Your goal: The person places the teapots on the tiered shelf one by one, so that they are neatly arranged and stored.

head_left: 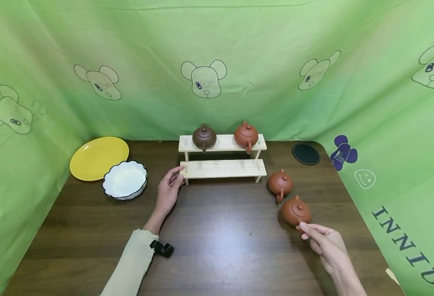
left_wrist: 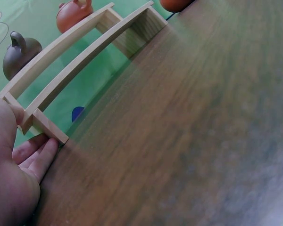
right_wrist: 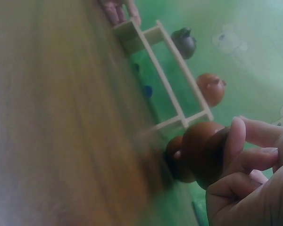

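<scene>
A two-tier wooden stand stands at the back middle of the table. My left hand holds the left end of its lower board, thumb at the board and fingers by the leg in the left wrist view. On the upper tier sit a dark brown teapot at the left and a reddish-brown teapot at the right. With thumb and fingers, my right hand pinches the handle of another reddish-brown teapot. Just behind that one, a similar teapot rests on the table.
At the left, a yellow plate lies behind a white bowl with a dark scalloped rim. A round black coaster lies at the back right. Green printed cloth hangs along the back and sides of the brown table.
</scene>
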`<control>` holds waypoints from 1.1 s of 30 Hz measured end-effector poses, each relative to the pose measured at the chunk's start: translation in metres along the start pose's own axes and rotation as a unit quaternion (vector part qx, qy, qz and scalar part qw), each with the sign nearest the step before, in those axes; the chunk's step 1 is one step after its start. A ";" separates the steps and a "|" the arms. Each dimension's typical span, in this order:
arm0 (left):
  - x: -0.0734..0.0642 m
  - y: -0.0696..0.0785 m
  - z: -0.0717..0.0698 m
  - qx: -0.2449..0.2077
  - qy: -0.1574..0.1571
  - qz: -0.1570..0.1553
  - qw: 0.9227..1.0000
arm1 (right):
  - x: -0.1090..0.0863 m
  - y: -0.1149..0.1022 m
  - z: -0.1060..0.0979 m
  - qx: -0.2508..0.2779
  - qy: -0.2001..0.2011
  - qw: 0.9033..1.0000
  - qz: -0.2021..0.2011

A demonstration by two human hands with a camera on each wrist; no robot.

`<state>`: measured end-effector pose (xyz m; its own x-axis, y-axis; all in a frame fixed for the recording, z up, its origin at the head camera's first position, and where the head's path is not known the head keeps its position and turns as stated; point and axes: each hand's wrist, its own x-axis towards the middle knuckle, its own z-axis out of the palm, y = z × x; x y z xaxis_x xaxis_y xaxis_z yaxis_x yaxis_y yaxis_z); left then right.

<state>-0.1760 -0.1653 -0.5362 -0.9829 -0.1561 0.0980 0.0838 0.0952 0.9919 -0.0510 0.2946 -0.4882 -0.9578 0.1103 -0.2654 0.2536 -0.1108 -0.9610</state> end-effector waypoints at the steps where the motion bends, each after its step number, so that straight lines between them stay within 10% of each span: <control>1: 0.000 0.000 0.000 0.000 0.000 0.003 1.000 | -0.001 -0.002 0.000 0.001 -0.001 1.000 -0.003; 11: 0.005 -0.020 -0.006 -0.031 0.002 0.066 0.997 | -0.001 -0.024 0.013 -0.015 -0.027 0.999 -0.020; 33: 0.000 -0.001 0.001 -0.011 0.006 0.004 1.000 | 0.036 -0.047 0.087 -0.062 -0.067 0.996 -0.003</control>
<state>-0.1760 -0.1649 -0.5370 -0.9802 -0.1672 0.1066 0.0953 0.0742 0.9927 -0.1089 0.2176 -0.4456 -0.9665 -0.0227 -0.2556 0.2554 0.0130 -0.9667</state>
